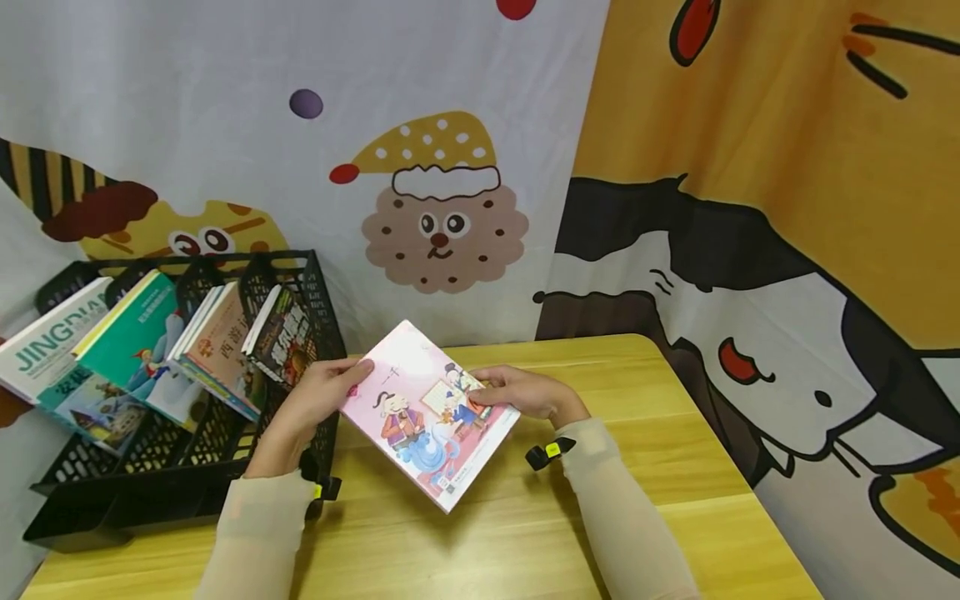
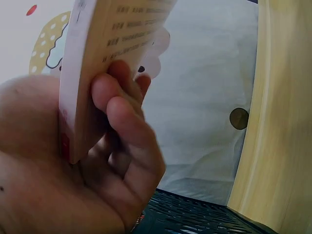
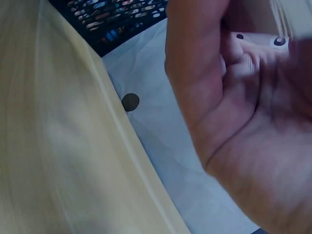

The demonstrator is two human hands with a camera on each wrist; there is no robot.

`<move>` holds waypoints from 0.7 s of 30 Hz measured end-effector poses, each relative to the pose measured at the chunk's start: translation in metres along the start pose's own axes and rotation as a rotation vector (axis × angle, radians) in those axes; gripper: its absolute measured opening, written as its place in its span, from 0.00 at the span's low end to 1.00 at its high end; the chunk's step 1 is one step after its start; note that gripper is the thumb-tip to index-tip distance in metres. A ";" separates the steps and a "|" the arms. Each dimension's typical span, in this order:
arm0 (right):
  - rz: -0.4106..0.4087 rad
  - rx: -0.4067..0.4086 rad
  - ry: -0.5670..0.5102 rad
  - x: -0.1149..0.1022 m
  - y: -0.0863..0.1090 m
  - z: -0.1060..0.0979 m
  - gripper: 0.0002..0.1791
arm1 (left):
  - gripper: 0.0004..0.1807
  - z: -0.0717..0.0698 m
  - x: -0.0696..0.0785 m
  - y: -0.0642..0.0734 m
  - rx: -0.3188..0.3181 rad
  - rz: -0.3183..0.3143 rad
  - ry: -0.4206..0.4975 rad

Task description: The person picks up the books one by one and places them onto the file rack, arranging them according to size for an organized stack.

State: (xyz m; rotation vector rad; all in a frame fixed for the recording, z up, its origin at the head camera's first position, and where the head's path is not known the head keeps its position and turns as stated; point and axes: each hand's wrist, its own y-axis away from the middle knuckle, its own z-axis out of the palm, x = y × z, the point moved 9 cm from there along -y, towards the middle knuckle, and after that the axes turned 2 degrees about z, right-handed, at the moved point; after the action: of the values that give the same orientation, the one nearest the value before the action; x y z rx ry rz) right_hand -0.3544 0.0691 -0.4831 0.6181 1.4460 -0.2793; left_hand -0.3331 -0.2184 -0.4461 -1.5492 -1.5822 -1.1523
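A pink paperback book (image 1: 420, 408) with cartoon figures on its cover is held tilted above the table. My left hand (image 1: 322, 392) grips its upper left edge, thumb on the cover; in the left wrist view the fingers (image 2: 131, 122) curl under it against the back. My right hand (image 1: 528, 392) holds the opposite edge, its thumb lying on the cover. In the right wrist view the palm of the right hand (image 3: 258, 126) fills much of the picture, and just a blurred corner of the book's pages (image 3: 292, 17) shows.
On the left stands a black slotted rack (image 1: 326, 292) with several books leaning in its compartments, among them a green book (image 1: 146, 333) and a dark book (image 1: 285, 337). The wooden table (image 1: 622, 383) ends at a printed curtain (image 1: 450, 67) behind.
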 end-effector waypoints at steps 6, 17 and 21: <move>-0.052 0.081 -0.046 -0.010 -0.001 -0.006 0.28 | 0.42 -0.009 0.002 0.000 0.102 -0.013 0.133; -0.086 0.197 -0.144 -0.013 -0.007 -0.009 0.30 | 0.34 0.045 0.027 0.000 -0.204 0.114 0.255; -0.089 0.185 -0.095 -0.012 -0.009 -0.005 0.29 | 0.32 0.042 0.025 -0.003 -0.154 0.115 0.255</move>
State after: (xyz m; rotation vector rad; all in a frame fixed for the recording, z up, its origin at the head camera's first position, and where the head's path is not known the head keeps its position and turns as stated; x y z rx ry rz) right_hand -0.3653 0.0625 -0.4731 0.6815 1.3672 -0.5099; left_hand -0.3330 -0.1696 -0.4417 -1.4993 -1.2471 -1.3735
